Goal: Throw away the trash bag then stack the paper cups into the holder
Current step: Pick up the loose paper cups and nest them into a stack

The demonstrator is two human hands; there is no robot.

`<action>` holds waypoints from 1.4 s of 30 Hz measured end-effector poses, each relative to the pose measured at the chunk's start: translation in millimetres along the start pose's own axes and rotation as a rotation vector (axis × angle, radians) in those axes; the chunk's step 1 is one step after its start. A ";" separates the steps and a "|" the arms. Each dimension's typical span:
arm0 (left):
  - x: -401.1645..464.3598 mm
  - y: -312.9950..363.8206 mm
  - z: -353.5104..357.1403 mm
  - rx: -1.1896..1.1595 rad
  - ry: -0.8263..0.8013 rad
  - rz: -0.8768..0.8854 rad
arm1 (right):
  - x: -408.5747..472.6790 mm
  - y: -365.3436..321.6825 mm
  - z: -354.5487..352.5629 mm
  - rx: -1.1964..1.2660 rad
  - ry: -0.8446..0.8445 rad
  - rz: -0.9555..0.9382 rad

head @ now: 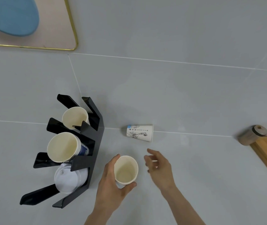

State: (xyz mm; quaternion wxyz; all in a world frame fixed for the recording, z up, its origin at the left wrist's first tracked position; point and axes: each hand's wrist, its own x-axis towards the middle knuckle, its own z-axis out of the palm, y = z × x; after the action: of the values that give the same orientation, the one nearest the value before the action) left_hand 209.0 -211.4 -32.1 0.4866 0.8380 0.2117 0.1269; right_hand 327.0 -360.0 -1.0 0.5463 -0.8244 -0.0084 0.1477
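Clearly the right hand (159,166) is the nearer one to the printed paper cup (140,133), which lies on its side on the grey floor (194,98) just beyond its loose, empty fingers (152,153), long axis left-right, mouth to the right. Meanwhile the left hand (113,184) grips an upright paper cup (126,170), just right of the black cup holder (87,153).

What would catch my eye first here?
Probably the left hand at bottom centre, gripping an open paper cup. Left of it stands a black holder with cups and white lids in its slots. One printed cup lies on its side beyond the open right hand.
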 end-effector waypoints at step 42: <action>-0.5 22.3 -8.8 -0.352 -0.169 -0.214 | -43.9 -23.5 -14.7 -0.109 -0.119 -0.197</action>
State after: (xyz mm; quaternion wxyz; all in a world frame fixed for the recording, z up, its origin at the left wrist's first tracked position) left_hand 210.0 -214.6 -8.4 0.6520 0.7206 0.2325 0.0389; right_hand 292.2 -371.5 35.8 0.5109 -0.8380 -0.1297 0.1413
